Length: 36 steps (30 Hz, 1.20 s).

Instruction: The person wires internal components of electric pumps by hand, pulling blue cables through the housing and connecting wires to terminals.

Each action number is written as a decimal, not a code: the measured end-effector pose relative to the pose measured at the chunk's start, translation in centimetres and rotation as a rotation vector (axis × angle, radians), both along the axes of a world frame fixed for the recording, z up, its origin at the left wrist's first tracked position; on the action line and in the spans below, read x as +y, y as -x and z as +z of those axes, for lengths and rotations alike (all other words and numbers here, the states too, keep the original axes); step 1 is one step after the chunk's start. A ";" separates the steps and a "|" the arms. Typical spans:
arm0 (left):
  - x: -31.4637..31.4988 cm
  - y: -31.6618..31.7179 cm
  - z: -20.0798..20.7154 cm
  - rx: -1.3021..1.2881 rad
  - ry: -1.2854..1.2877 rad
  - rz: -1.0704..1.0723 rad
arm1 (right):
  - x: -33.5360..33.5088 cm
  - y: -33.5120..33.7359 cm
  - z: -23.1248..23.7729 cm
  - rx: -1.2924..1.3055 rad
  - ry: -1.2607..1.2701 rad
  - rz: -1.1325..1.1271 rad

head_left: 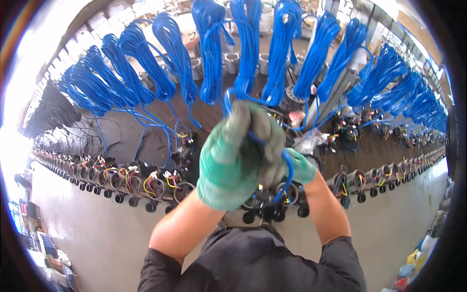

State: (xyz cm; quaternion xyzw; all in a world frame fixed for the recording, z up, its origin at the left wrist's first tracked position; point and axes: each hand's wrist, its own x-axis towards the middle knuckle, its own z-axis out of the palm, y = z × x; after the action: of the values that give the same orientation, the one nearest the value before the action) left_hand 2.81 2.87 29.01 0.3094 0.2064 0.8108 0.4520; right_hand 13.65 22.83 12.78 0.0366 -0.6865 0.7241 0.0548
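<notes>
My left hand (233, 155), in a green knit glove with grey coated fingers, is raised in front of the bench and closed round a blue cable (291, 170). One bend of the cable shows above its fingertips. The other part curves down past my right hand (300, 168) and ends in a loose length. That hand wears a matching glove and is partly hidden behind the left one. Its fingers look curled at the cable, though their tips are hard to make out. Just beyond hangs a bundled coil of blue cable (246, 53).
More blue coils (210, 58) hang in a curved row. Dark cable bundles (56, 109) hang at far left. Along the bench's near edge stand round dark housings (116, 179) with coloured wires. A clear plastic bag (311, 141) lies on the dark bench top (146, 138).
</notes>
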 end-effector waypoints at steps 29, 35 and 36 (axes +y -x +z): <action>3.8 -1.6 -25.0 0.387 0.409 -0.010 | -1.5 -3.1 -6.2 -0.479 0.884 -0.787; 4.6 -2.6 -22.6 -0.414 0.569 -0.010 | -4.9 -7.7 -5.9 -0.149 -0.101 -1.037; 4.6 -2.3 -23.4 -0.335 0.579 0.045 | -5.6 -8.3 -5.4 -0.087 -0.177 -1.053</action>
State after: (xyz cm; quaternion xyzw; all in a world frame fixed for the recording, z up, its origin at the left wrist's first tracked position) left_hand 5.10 7.48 5.56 0.0261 0.3577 0.7680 0.5305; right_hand 21.99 17.23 7.38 -0.3385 -0.6719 0.5388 0.3788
